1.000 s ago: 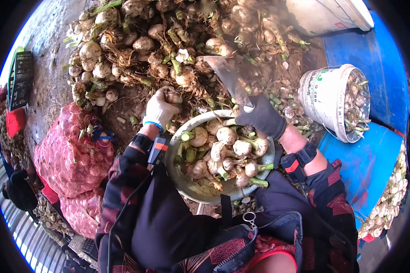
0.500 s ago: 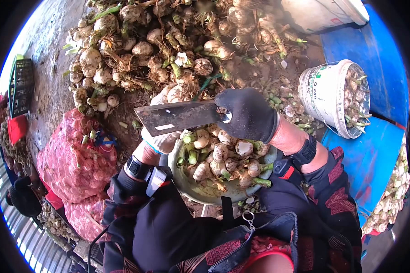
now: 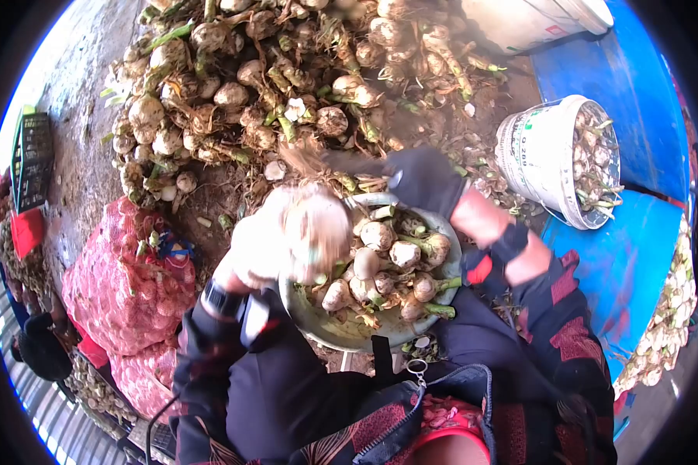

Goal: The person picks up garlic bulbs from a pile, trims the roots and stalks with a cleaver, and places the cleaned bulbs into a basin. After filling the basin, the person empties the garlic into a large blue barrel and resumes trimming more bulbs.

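Garlic bulb (image 3: 316, 229), blurred, gripped in left hand (image 3: 257, 244), right hand (image 3: 426, 182) clenched around knife (image 3: 353, 163), beside basin (image 3: 332, 328)

L hand (image 3: 260, 240) is held low on the L side, white-gloved, blurred w/ motion; finger detail can't be made out. L wrist (image 3: 223, 300) is ringed by a dark band, and L forearm (image 3: 202, 337) is sleeved & angled up/inward. R hand (image 3: 425, 180), dark-gloved, is held slightly higher & to the R, back partly shown, fingers curled in a closed grip. R forearm (image 3: 485, 217) is left bare betw. glove & the dark band on R wrist (image 3: 510, 242). Hands are kept apart, both arms bent inward.
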Demonstrator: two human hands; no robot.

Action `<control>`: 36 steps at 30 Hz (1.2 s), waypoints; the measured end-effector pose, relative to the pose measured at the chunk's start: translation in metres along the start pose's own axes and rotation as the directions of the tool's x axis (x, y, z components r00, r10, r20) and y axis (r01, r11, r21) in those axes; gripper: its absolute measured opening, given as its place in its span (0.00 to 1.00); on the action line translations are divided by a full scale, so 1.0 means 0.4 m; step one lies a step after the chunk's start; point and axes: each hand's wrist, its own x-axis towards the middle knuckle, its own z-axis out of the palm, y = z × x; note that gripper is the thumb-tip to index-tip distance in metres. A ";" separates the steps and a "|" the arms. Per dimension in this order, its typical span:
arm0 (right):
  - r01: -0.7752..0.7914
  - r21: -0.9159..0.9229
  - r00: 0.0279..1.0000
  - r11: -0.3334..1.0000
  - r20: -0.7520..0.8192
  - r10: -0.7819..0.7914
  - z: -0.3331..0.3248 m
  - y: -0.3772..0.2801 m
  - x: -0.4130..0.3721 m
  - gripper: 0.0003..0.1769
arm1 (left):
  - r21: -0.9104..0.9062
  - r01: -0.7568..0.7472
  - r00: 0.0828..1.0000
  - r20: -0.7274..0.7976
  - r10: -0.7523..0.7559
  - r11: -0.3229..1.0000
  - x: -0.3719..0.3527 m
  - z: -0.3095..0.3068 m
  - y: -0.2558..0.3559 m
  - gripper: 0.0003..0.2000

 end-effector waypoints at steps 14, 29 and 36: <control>-0.023 0.328 0.990 0.944 -0.123 0.066 -0.072 -0.081 -0.040 0.09 | -0.717 0.118 0.912 -0.194 -0.360 0.687 0.090 -0.021 0.025 0.42; -0.195 0.537 0.961 0.821 -0.060 0.268 -0.001 -0.121 -0.003 0.09 | -0.849 -0.422 0.868 -0.279 -0.410 -0.317 0.150 0.022 -0.010 0.22; -0.124 0.683 0.939 0.720 -0.154 0.308 0.017 -0.110 0.006 0.11 | -0.907 -0.405 0.811 -0.298 -0.503 -0.115 0.120 0.047 -0.018 0.19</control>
